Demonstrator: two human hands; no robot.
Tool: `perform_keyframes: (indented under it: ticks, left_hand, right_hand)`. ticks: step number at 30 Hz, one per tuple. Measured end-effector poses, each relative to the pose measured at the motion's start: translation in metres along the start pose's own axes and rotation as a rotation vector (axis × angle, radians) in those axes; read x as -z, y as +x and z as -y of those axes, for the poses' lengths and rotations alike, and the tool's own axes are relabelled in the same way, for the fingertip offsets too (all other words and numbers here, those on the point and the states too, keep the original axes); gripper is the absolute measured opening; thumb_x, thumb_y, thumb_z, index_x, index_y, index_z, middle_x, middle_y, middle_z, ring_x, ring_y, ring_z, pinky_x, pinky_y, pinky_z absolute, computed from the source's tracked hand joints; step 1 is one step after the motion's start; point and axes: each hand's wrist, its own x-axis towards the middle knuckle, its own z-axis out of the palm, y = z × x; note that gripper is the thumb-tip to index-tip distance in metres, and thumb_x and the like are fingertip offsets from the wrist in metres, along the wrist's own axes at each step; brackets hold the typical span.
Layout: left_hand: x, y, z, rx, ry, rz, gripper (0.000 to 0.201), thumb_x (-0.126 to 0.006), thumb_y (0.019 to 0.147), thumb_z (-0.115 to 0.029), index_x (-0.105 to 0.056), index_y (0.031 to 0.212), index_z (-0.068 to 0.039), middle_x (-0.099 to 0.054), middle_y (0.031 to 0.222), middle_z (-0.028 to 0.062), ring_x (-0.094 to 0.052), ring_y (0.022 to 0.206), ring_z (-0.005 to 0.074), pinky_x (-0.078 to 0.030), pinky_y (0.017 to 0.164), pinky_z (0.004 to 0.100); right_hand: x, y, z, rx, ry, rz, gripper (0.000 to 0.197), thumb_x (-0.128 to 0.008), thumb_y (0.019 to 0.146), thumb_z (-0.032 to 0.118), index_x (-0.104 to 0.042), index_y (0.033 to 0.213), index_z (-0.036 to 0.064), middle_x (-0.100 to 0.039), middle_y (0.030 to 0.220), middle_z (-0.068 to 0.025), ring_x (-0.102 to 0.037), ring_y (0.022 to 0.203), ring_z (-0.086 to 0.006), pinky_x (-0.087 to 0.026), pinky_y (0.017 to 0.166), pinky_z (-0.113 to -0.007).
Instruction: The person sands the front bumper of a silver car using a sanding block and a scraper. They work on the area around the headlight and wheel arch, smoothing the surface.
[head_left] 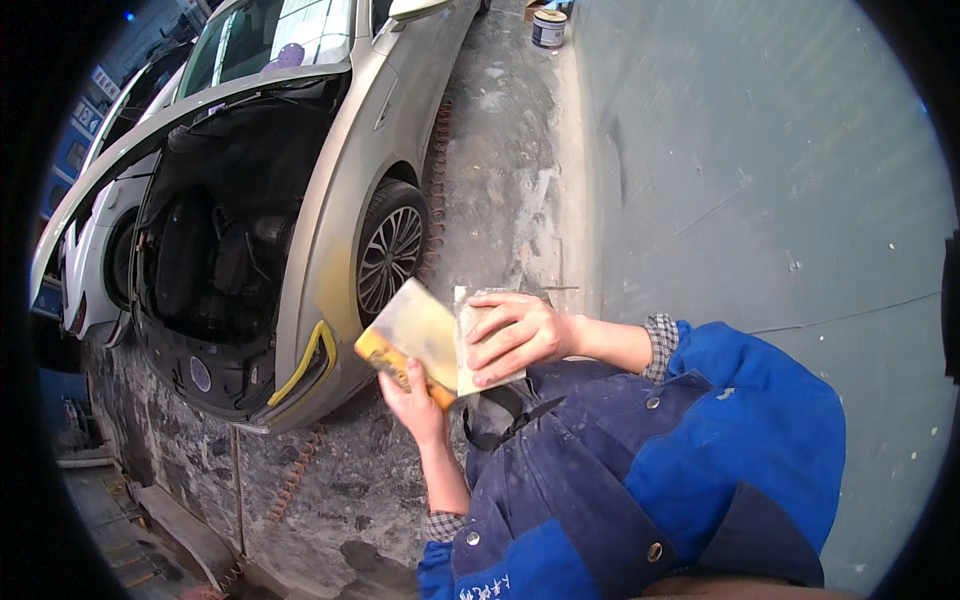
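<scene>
— What have you got in your hands?

— My left hand point(415, 400) holds a wide putty scraper point(412, 335); the grip is closed round its orange handle point(385, 360), with the pale, smeared blade pointing up and away from me. My right hand point(520, 335) is clamped on a flat, light-coloured sheet point(470, 355), thumb underneath and fingers point(495, 325) spread over the top. What the sheet is made of I cannot tell

— Do the two touch?

— The sheet's left edge lies against the right side of the blade, right in front of my chest, above my dark blue work jacket point(620, 480)

— And what is around you?

— A silver car point(330, 170) stands to my left with its bonnet point(170, 120) raised and the engine bay open. A yellow strip point(305, 360) runs along the stripped front corner, just beside the scraper, and the front wheel point(388, 250) is a little further back. The floor point(500, 160) is grey and patchy with old filler stains, and an orange coiled hose point(435, 190) trails along it by the car. A small tin point(548, 28) sits far off by the grey wall point(760, 170), well apart from my hands. A white car point(95, 250) is parked behind the silver one
</scene>
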Motion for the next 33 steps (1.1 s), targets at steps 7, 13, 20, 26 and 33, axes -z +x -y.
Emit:
perform_keyframes:
  ticks: [7, 13, 20, 26, 33]
  left_hand:
    - [-0.013, -0.015, -0.013, 0.099, -0.503, 0.222, 0.041, -0.055, 0.109, -0.015, -0.046, 0.144, 0.004, -0.062, 0.137, 0.0165, -0.065, 0.122, 0.0275, -0.055, 0.104, 0.0417]
    - [-0.007, -0.016, -0.015, 0.027, -0.439, 0.134, 0.043, -0.056, 0.108, -0.012, -0.044, 0.146, 0.004, -0.062, 0.136, 0.0174, -0.066, 0.121, 0.0281, -0.057, 0.102, 0.0435]
    - [-0.011, -0.001, -0.020, -0.375, 0.237, 0.063, 0.037, -0.066, 0.104, -0.012, -0.051, 0.133, 0.004, -0.063, 0.118, 0.0107, -0.062, 0.104, 0.0168, -0.052, 0.093, 0.0320]
    - [-0.005, 0.005, -0.015, -0.345, 0.131, -0.107, 0.033, -0.063, 0.106, -0.011, -0.051, 0.132, 0.004, -0.064, 0.122, 0.0123, -0.064, 0.108, 0.0185, -0.053, 0.096, 0.0339]
    - [-0.013, -0.015, -0.012, 0.004, -0.513, 0.228, 0.045, -0.057, 0.108, -0.011, -0.044, 0.148, 0.002, -0.061, 0.140, 0.0177, -0.064, 0.124, 0.0280, -0.053, 0.107, 0.0432]
  right_hand:
    - [-0.007, 0.001, -0.034, -0.074, 0.103, -0.223, 0.017, -0.075, 0.091, 0.013, -0.085, 0.105, 0.0171, -0.077, 0.111, -0.0009, -0.068, 0.110, -0.0240, -0.039, 0.120, -0.058]
    - [0.020, 0.009, -0.030, -0.145, -0.213, -0.180, 0.015, -0.079, 0.087, 0.022, -0.084, 0.101, 0.0247, -0.078, 0.105, 0.0060, -0.072, 0.105, -0.0195, -0.047, 0.113, -0.057]
    - [-0.025, -0.003, -0.009, -0.159, -0.104, 0.006, 0.013, -0.075, 0.079, 0.023, -0.082, 0.090, 0.0247, -0.078, 0.096, 0.0095, -0.073, 0.099, -0.0153, -0.058, 0.095, -0.038]
    - [-0.004, -0.016, -0.010, -0.064, -0.035, 0.003, 0.017, -0.077, 0.083, 0.024, -0.083, 0.099, 0.0229, -0.078, 0.106, 0.0071, -0.071, 0.103, -0.0199, -0.055, 0.100, -0.046]
    - [0.001, 0.009, -0.019, -0.078, 0.115, -0.145, 0.015, -0.075, 0.092, 0.014, -0.085, 0.103, 0.0171, -0.078, 0.110, 0.0012, -0.068, 0.113, -0.0246, -0.034, 0.122, -0.061]
